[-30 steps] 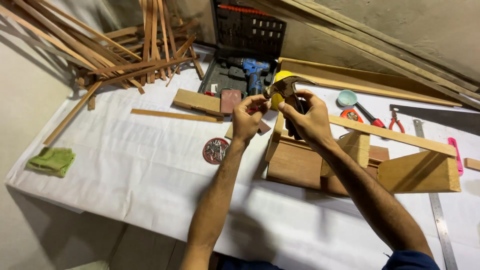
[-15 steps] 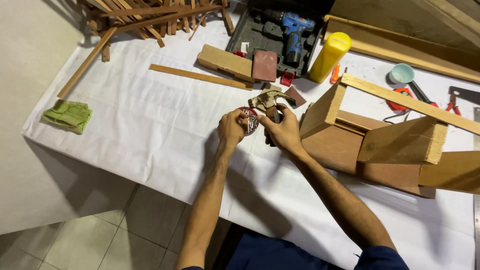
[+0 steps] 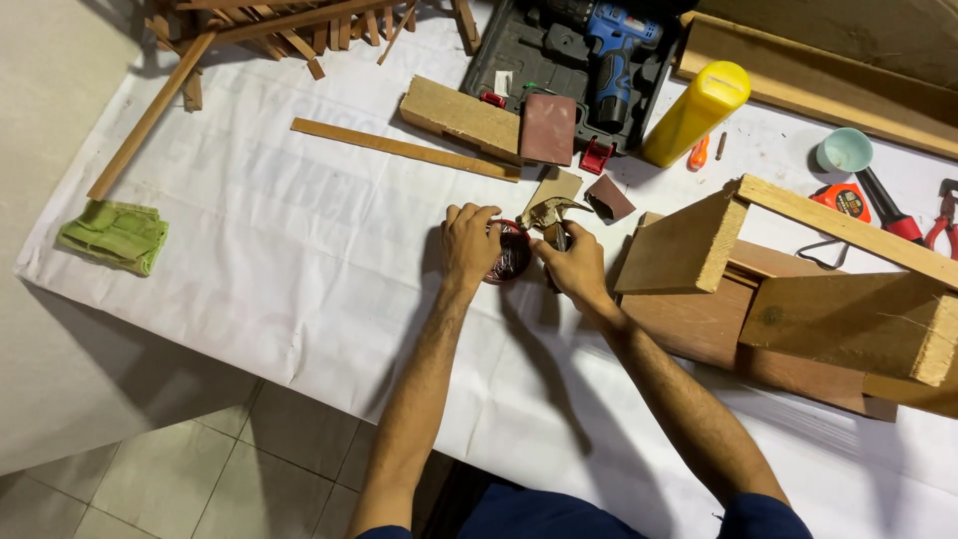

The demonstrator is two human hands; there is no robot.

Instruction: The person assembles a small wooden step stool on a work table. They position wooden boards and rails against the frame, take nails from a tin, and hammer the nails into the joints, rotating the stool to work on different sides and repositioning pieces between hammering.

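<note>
White sheeting covers the tabletop (image 3: 259,260); both hands work at its middle. Left hand (image 3: 469,245) curled over the rim of a small round dark-red tin (image 3: 511,258), fingertips on its far-left edge, tin resting on the sheet. Right hand (image 3: 577,268) just right of the tin, closed around the handle of a claw hammer (image 3: 552,215); the metal head pokes out on the far side of the fingers, above the tin. Whether the hammer touches the tin: cannot tell.

Just beyond the hammer head, two scraps of brown sandpaper (image 3: 607,198) lie on the sheet. Farther off, an open dark tool case (image 3: 509,50) holds a blue cordless drill (image 3: 611,45); a reddish sanding block (image 3: 548,129) and a short pale wood block (image 3: 459,115) sit at the case's near edge. A thin wood strip (image 3: 404,149) lies slanted left of them. Yellow cylindrical bottle (image 3: 696,113) lies tilted right of the case.

Right side: an assembly of brown boards (image 3: 798,319), a pale batten across its top. Beyond it a teal cup-shaped item (image 3: 844,150), an orange tape measure (image 3: 845,200), red-handled pliers (image 3: 940,222).

Far left corner: a heap of wood slats (image 3: 289,25). Left edge: folded green cloth (image 3: 115,235). Tiled floor (image 3: 200,469) shows near left.
</note>
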